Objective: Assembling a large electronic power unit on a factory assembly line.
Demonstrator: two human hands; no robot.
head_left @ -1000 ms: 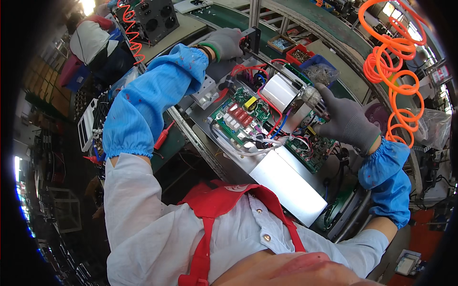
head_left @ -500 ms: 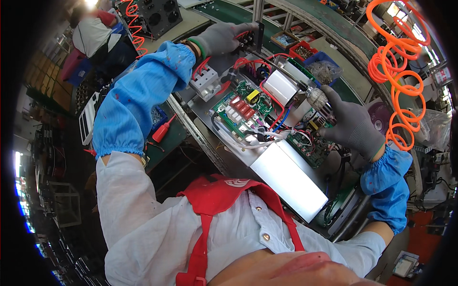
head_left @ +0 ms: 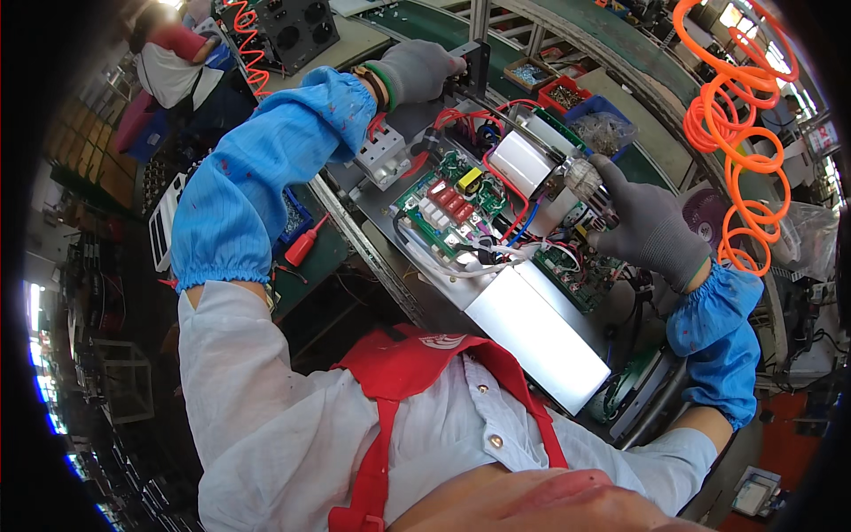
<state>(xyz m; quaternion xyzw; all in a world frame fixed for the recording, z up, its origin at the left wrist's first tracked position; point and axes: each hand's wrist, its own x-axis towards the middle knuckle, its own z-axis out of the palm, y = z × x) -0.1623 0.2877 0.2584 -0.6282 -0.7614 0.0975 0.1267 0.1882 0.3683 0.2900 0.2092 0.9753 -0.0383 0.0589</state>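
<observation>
On the bench before me is an opened electrical unit with a green circuit board (head_left: 452, 208), a white cylinder (head_left: 523, 164), red, blue and white wires, and a bright metal cover (head_left: 541, 332). My right hand (head_left: 651, 222), in a grey glove, is closed round a power screwdriver (head_left: 582, 180). Its long shaft points up and left across the unit toward an upright black end panel (head_left: 477, 69). At that panel's left side my gloved left hand (head_left: 415, 73) is closed, its fingertips against or just beside the panel; what they pinch is too small to make out. A grey breaker block (head_left: 383, 157) sits below this hand.
An orange coiled hose (head_left: 745, 151) hangs at the right. Beyond the unit stand a red bin (head_left: 565, 94) of small parts, a blue bin (head_left: 603, 124) and a cardboard tray (head_left: 529, 74). A red-handled tool (head_left: 306, 241) lies left. Another person (head_left: 173, 66) is at far left.
My left hand has drawn back slightly and curled its fingers, which were stretched across the black panel's top. My right hand and the screwdriver have shifted slightly left.
</observation>
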